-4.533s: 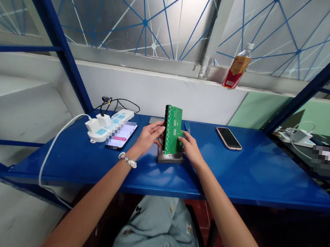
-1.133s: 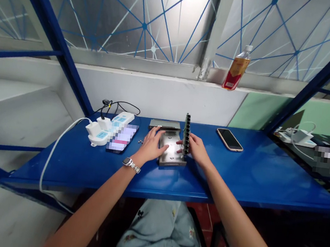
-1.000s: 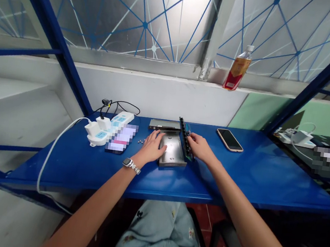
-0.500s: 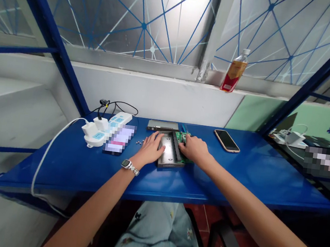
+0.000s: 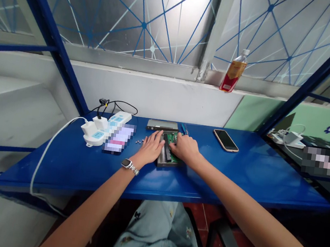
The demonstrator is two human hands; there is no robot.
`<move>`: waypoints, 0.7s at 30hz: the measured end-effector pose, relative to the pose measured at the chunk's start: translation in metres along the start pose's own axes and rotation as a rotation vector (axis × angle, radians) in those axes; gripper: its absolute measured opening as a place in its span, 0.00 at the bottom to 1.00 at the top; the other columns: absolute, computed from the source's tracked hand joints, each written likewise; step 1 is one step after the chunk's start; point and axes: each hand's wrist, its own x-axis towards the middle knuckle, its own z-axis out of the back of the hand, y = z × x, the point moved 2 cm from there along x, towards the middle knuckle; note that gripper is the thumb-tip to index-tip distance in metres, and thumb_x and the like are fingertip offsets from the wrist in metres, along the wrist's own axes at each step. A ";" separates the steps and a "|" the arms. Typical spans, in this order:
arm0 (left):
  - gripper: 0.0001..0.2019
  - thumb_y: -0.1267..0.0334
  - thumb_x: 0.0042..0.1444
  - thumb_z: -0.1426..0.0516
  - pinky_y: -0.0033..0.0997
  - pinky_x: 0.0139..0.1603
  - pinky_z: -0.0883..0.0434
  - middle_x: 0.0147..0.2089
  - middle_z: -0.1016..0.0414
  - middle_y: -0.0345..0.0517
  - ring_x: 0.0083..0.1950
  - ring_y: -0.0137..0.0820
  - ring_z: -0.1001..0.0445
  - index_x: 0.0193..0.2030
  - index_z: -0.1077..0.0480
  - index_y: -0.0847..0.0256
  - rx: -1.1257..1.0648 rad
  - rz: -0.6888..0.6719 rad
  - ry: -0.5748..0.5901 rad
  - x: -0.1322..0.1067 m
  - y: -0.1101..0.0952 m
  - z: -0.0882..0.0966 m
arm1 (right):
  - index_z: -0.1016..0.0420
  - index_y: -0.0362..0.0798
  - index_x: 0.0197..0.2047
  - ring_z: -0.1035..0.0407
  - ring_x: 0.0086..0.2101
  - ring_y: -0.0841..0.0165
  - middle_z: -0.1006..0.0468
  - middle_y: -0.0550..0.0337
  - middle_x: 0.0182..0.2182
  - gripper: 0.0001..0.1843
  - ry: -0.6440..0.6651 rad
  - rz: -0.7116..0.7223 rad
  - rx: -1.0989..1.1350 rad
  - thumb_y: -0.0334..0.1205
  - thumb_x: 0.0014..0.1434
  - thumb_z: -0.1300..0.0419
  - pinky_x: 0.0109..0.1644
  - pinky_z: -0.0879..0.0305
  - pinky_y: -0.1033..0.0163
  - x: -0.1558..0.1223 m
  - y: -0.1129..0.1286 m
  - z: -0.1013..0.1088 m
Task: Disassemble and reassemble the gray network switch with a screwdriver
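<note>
A shallow grey metal case (image 5: 162,165) lies on the blue desk in front of me. Over it is a green circuit board (image 5: 172,139) with a long dark strip (image 5: 166,148) along its left side. My right hand (image 5: 186,147) has its fingers bent round the board's right part, hiding much of that edge. Resting on the case's left side is my left hand (image 5: 151,147), fingers stretched out and holding nothing. Just behind the case sits a flat grey metal panel (image 5: 162,125). A blue-handled tool (image 5: 185,129) lies beyond my right hand.
Several small screws (image 5: 138,142) lie left of my left hand. Further left are a phone with a blurred screen (image 5: 118,139) and a white power strip (image 5: 115,122) with plugs and cables. Another phone (image 5: 226,141) lies at right. A bottle (image 5: 234,72) stands on the window ledge.
My right hand has shifted left with the circuit board, which now covers more of the case's inside. The blue-handled tool shows more fully. My left hand has stayed almost in place.
</note>
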 end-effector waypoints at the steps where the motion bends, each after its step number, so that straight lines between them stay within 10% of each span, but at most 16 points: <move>1: 0.29 0.50 0.72 0.60 0.62 0.76 0.55 0.77 0.48 0.59 0.79 0.48 0.50 0.76 0.51 0.55 -0.003 0.000 -0.009 0.000 0.000 0.000 | 0.25 0.39 0.52 0.20 0.46 0.49 0.17 0.36 0.44 0.20 -0.004 0.008 0.004 0.46 0.65 0.46 0.47 0.28 0.55 0.001 0.004 -0.001; 21: 0.31 0.48 0.71 0.58 0.57 0.76 0.50 0.77 0.49 0.64 0.79 0.49 0.51 0.74 0.47 0.63 0.141 0.012 0.001 -0.002 -0.005 0.002 | 0.16 0.39 0.41 0.19 0.43 0.49 0.16 0.35 0.41 0.25 0.077 0.154 -0.191 0.46 0.66 0.50 0.43 0.30 0.55 0.008 0.012 0.000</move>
